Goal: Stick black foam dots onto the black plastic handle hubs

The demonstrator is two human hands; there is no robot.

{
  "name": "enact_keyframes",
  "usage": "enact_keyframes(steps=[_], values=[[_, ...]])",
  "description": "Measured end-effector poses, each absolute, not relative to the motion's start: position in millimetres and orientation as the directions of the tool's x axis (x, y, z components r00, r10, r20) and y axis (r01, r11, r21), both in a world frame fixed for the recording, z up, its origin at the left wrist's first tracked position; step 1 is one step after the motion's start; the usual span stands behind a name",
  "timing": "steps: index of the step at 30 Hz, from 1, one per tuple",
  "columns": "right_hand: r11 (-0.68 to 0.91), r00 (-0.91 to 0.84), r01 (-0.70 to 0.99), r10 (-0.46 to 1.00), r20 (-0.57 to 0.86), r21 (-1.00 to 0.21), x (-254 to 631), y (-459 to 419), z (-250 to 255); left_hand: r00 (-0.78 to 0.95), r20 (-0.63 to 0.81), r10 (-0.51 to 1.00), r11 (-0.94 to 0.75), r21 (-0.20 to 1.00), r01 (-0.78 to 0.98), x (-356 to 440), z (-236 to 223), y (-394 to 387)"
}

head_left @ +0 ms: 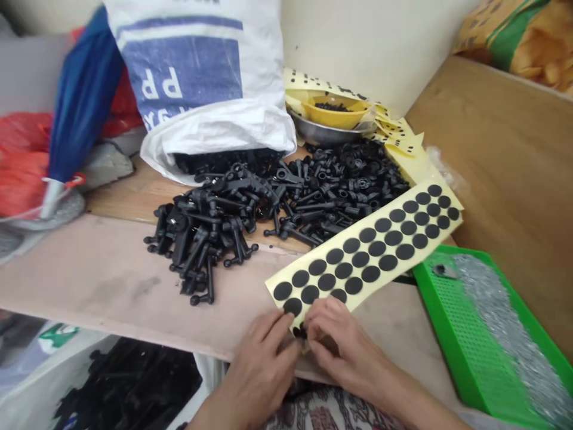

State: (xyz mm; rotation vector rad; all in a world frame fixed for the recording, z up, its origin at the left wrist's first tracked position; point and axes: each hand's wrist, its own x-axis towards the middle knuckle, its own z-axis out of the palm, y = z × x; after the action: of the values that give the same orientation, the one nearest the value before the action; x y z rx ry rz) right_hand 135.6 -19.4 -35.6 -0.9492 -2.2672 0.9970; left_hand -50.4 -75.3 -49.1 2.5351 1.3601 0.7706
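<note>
A pale yellow sheet (pixel 329 267) with rows of round black stickers lies slantwise over the table edge and a heap of black plastic parts (pixel 215 221). At its near end my left hand (pixel 264 364) is closed, the fingertips pressing on the sheet's corner. My right hand (pixel 342 343) is beside it, fingers curled in a pinch over the same end. Small dark bits show between the two hands, and what the right fingertips hold is hidden.
A white woven sack (pixel 201 65) spills black parts. Behind the heap, a yellow bowl (pixel 338 116) rests in a metal basin (pixel 322 132). On the right, a green tray (pixel 470 346) holds small silvery pieces. A blue umbrella (pixel 83 101) leans left; below sits a bag of black parts (pixel 129 382).
</note>
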Motion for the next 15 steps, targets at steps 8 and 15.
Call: enact_keyframes(steps=[8,15], values=[[0.28,-0.677,0.313,0.736,-0.007,-0.907,151.2,-9.1,-36.5,0.086,0.598,0.797,-0.192,0.115,0.975,-108.7,-27.1,-42.8],[0.136,-0.629,0.268,0.774,-0.067,-0.954,154.1,-3.4,-40.6,-0.239,0.47,0.849,0.193,0.145,0.97,-150.8,-25.9,-29.6]])
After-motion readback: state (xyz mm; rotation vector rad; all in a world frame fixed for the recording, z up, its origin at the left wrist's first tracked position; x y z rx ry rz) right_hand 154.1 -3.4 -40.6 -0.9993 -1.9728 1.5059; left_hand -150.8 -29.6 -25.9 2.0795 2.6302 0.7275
